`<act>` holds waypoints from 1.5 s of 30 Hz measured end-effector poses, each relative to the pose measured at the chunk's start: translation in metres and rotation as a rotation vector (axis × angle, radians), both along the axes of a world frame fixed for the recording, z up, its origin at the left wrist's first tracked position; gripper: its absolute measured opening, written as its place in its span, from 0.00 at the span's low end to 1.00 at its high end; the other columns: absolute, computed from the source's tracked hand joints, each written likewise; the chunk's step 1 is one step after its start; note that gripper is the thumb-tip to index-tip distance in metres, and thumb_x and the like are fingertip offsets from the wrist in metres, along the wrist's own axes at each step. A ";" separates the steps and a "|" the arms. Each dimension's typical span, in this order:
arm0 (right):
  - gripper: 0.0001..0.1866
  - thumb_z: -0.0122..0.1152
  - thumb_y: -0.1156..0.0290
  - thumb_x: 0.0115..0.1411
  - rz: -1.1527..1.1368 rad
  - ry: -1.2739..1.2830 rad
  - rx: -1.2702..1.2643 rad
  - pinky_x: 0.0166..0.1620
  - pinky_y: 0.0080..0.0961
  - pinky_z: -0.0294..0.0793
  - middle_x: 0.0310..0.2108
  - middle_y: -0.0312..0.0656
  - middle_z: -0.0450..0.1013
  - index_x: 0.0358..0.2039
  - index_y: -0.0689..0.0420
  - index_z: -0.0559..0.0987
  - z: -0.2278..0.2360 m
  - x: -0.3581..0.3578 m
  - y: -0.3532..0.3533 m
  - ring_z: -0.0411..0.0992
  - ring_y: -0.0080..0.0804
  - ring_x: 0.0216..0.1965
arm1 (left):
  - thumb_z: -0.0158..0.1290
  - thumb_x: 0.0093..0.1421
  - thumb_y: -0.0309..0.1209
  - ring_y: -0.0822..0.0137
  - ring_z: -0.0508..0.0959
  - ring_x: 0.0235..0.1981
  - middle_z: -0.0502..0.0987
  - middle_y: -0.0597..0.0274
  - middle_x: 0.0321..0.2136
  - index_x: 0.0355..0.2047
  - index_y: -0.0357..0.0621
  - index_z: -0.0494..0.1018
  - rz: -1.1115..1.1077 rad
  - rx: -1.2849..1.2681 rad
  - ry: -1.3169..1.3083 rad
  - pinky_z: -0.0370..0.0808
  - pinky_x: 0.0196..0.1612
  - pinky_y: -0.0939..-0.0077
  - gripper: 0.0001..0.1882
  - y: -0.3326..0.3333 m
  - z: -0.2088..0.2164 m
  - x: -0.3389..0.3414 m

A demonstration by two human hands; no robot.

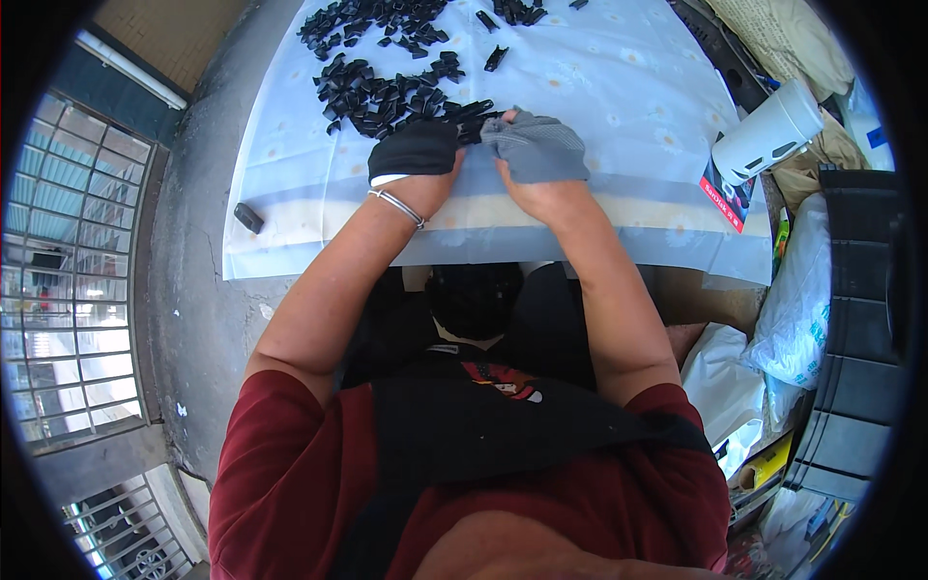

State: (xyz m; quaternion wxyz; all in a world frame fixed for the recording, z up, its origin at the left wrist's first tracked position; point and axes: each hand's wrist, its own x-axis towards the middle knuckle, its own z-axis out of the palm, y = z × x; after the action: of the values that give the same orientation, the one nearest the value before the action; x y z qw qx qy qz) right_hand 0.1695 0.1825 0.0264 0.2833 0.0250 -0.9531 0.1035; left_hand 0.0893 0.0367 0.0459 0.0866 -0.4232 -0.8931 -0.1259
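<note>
Both my hands meet over the near part of the table, fingers curled inward. A black cloth covering wraps my left hand, and a bracelet circles that wrist. My right hand wears a grey knitted covering that leaves the thumb bare. Between them is a small black plastic piece, gripped from both sides; its exact shape is partly hidden by the fingers. Just beyond my left hand spreads a loose pile of similar black plastic pieces.
The table has a white flowered cover. More black pieces lie at its far side, with a single clip-like piece apart. A small dark object sits near the left edge. A white cylindrical container leans at right, beside bags.
</note>
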 end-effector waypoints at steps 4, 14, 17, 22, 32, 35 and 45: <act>0.12 0.56 0.68 0.48 0.016 -0.188 0.088 0.41 0.35 0.68 0.35 0.44 0.72 0.34 0.55 0.76 0.013 -0.004 -0.010 0.69 0.42 0.36 | 0.49 0.49 0.32 0.56 0.75 0.30 0.74 0.52 0.26 0.28 0.44 0.72 -0.015 0.041 0.111 0.73 0.31 0.66 0.07 -0.008 -0.017 -0.005; 0.13 0.53 0.63 0.52 -0.122 -0.340 0.048 0.39 0.37 0.69 0.30 0.49 0.72 0.32 0.59 0.76 0.026 0.026 0.004 0.70 0.45 0.34 | 0.52 0.48 0.32 0.54 0.73 0.31 0.72 0.52 0.30 0.32 0.43 0.71 -0.057 -0.023 -0.069 0.71 0.35 0.65 0.11 -0.039 -0.002 0.006; 0.13 0.53 0.64 0.51 -0.197 -0.216 0.075 0.39 0.37 0.69 0.29 0.48 0.72 0.32 0.59 0.77 0.014 0.028 0.010 0.70 0.45 0.34 | 0.51 0.46 0.31 0.54 0.74 0.30 0.72 0.51 0.28 0.28 0.42 0.70 -0.072 0.087 -0.034 0.71 0.35 0.64 0.08 -0.040 -0.005 0.002; 0.10 0.54 0.67 0.51 -0.053 -0.058 0.055 0.38 0.38 0.68 0.26 0.46 0.72 0.32 0.58 0.76 0.009 0.031 0.006 0.70 0.45 0.32 | 0.49 0.48 0.28 0.64 0.74 0.23 0.73 0.57 0.23 0.32 0.41 0.71 0.120 0.424 -0.530 0.70 0.27 0.73 0.09 -0.046 -0.003 0.003; 0.13 0.60 0.66 0.47 0.259 0.086 -0.300 0.32 0.34 0.68 0.27 0.44 0.72 0.32 0.58 0.75 0.020 0.033 -0.045 0.70 0.42 0.27 | 0.48 0.53 0.22 0.67 0.74 0.34 0.74 0.59 0.33 0.36 0.36 0.70 0.047 1.230 -1.732 0.72 0.39 0.75 0.09 -0.032 -0.011 0.034; 0.13 0.60 0.64 0.47 0.243 0.126 -0.265 0.32 0.34 0.68 0.27 0.43 0.72 0.31 0.57 0.75 0.010 0.034 -0.039 0.70 0.42 0.28 | 0.44 0.56 0.26 0.65 0.74 0.37 0.73 0.56 0.35 0.39 0.36 0.68 -0.036 1.237 -1.754 0.71 0.42 0.71 0.11 -0.031 -0.016 0.033; 0.12 0.60 0.67 0.44 0.149 0.091 -0.148 0.35 0.36 0.67 0.28 0.42 0.72 0.31 0.56 0.76 0.006 0.038 -0.033 0.69 0.41 0.31 | 0.40 0.60 0.32 0.63 0.73 0.40 0.72 0.53 0.40 0.45 0.32 0.65 0.204 1.105 -1.709 0.70 0.45 0.69 0.17 -0.027 -0.005 0.042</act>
State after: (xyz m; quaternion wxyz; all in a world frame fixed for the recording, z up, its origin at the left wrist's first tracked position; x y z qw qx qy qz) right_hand 0.2075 0.1500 0.0321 0.3188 0.0793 -0.9245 0.1933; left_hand 0.1308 0.0100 0.0407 -0.3857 -0.0147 -0.5052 -0.7719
